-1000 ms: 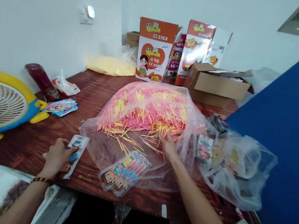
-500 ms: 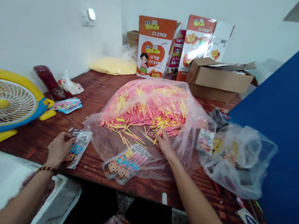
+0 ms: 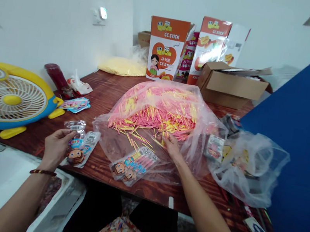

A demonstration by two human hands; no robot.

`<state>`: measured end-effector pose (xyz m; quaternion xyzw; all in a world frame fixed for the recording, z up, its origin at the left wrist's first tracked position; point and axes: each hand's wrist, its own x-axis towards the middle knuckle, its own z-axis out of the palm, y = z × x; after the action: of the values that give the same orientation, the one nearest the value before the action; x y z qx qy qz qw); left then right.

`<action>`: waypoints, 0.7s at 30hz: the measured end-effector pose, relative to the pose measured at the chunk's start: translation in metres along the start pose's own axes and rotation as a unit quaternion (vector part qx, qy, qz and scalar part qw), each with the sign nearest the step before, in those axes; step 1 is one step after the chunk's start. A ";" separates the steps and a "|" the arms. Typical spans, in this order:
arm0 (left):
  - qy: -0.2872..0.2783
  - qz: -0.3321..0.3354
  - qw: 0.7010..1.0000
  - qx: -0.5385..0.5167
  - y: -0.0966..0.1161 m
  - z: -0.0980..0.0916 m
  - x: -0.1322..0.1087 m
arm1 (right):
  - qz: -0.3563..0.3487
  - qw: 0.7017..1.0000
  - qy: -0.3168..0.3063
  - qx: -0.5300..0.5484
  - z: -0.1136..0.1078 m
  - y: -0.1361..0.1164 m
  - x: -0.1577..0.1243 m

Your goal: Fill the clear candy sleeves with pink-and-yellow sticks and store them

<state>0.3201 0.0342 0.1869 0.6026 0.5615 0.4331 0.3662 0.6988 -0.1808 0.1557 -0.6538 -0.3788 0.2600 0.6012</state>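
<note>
My left hand (image 3: 57, 147) pinches a small printed plastic pouch (image 3: 74, 154) by its edge, lifted a little over another pouch (image 3: 90, 145) on the table. At the pile's front edge, my right hand (image 3: 171, 146) has its fingers closed on a few thin yellow sticks (image 3: 165, 136); how many is hidden. Pink and yellow sticks (image 3: 156, 110) are heaped inside a large clear plastic bag (image 3: 198, 138), its mouth spread toward me. Several filled pouches (image 3: 132, 167) with cartoon faces lie overlapped on the bag's front edge, between my hands.
A yellow and blue fan (image 3: 10, 99) stands at the left, near a dark red bottle (image 3: 57, 79) and some cards (image 3: 76, 104). Behind are printed cartons (image 3: 166, 51) and an open brown box (image 3: 233, 85). A plastic bag (image 3: 249, 166) and a blue panel (image 3: 302, 115) are at the right.
My left hand has lifted a pouch up from the ones lying under it. The right hand stays at the pile's edge with its sticks. The whole view has shifted slightly.
</note>
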 end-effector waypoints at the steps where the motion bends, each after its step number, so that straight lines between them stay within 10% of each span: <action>1: -0.001 -0.021 0.998 -0.059 0.008 0.001 -0.005 | -0.006 1.000 0.000 0.019 0.002 -0.001 -0.001; 9: -0.165 -0.081 0.956 -0.229 0.069 0.035 -0.077 | 0.027 0.998 0.014 0.053 0.015 0.002 -0.006; 16: -0.309 -0.066 0.925 -0.210 0.089 0.086 -0.122 | 0.112 0.962 -0.025 0.249 0.017 -0.040 -0.012; 21: -0.351 -0.035 0.914 -0.202 0.095 0.112 -0.129 | 0.051 0.982 -0.073 0.164 0.019 -0.067 -0.023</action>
<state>0.4591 -0.0985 0.2209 0.6088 0.3182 0.2845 0.6686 0.6578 -0.1886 0.2163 -0.5436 -0.3401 0.3964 0.6570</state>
